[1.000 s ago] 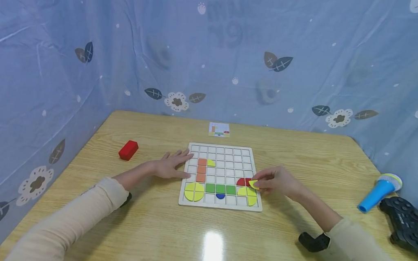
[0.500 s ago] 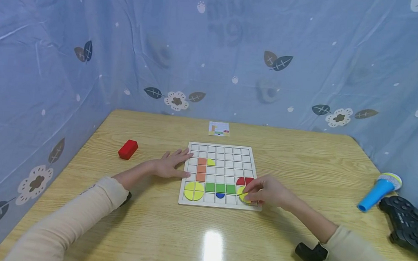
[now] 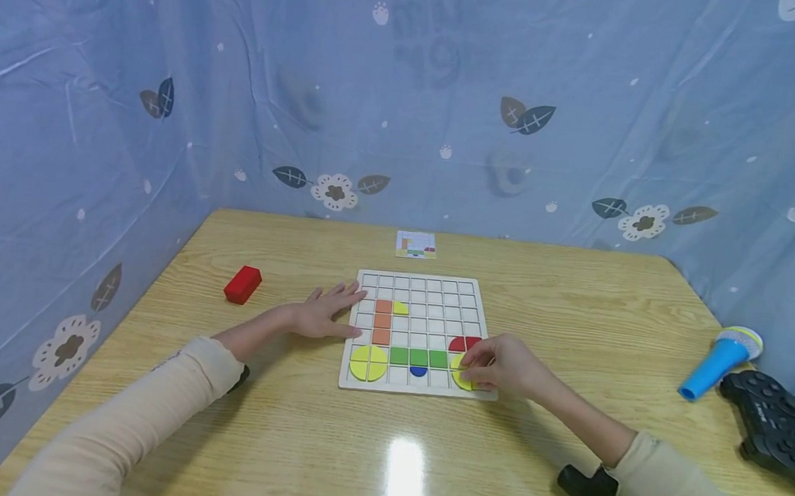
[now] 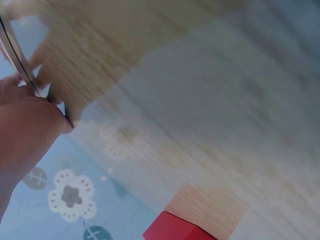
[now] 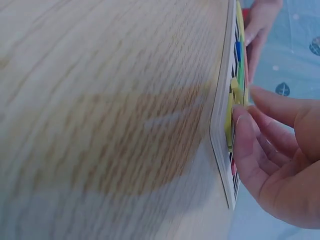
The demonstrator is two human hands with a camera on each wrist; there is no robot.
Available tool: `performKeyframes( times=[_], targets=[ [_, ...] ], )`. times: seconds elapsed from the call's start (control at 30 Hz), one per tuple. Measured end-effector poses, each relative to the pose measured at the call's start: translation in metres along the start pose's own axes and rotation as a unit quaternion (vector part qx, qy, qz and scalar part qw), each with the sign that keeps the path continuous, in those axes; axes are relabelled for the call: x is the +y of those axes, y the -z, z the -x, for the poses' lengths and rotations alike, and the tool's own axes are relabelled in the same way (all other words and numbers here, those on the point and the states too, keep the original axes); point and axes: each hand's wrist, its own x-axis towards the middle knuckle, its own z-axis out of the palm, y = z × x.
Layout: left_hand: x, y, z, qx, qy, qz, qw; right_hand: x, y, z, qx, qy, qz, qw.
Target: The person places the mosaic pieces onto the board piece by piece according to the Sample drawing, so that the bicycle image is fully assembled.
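A white grid board (image 3: 393, 388) lies on the table with flat coloured pieces in its squares. My left hand (image 3: 322, 314) rests with spread fingers at the board's left edge, fingertips touching the rim. Over the board's lower right corner, my right hand (image 3: 506, 364) pinches a yellow quarter-circle piece (image 5: 235, 85), tilted in the right wrist view. Its fingers partly hide the yellow pieces (image 3: 458, 371) there. Just above are red pieces (image 3: 460, 345). Green squares (image 3: 419, 357) and a blue half-round piece (image 3: 419, 372) sit to the left, then a yellow circle (image 3: 368, 363).
Orange squares (image 3: 382, 321) and one small yellow piece (image 3: 400, 308) occupy the board's upper left. Behind the board lies a pattern card (image 3: 416, 245). A red block (image 3: 243, 285) is at left; a blue toy microphone (image 3: 722, 365) and black game controller (image 3: 776, 426) are at right.
My right hand has moved down and left with the yellow piece, from beside the red pieces to the lower right yellow ones. My left hand has stayed in place.
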Motion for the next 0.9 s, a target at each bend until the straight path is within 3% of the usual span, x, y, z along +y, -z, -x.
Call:
performKeyframes(
  times=[0.13, 0.43, 0.53, 0.7, 0.9],
  targets=[
    [0.000, 0.000, 0.000, -0.001, -0.001, 0.001, 1.0000, 0.000, 0.001, 0.001, 0.006, -0.006, 0.012, 0.9999],
    [0.001, 0.001, 0.001, -0.002, 0.001, 0.006, 1.0000, -0.002, 0.006, 0.005, -0.011, -0.024, -0.036, 0.9990],
    [0.001, 0.001, 0.001, -0.002, -0.001, 0.006, 1.0000, -0.003, 0.008, 0.007, -0.039, -0.027, -0.070, 0.9964],
    [0.001, 0.001, 0.002, -0.001, -0.003, 0.006, 1.0000, -0.005, 0.011, 0.012, -0.106, -0.031, -0.141, 0.9838],
    [0.002, 0.001, 0.002, -0.003, -0.003, 0.003, 1.0000, -0.008, 0.012, 0.016, -0.116, -0.033, -0.144, 0.9822]
  ],
)
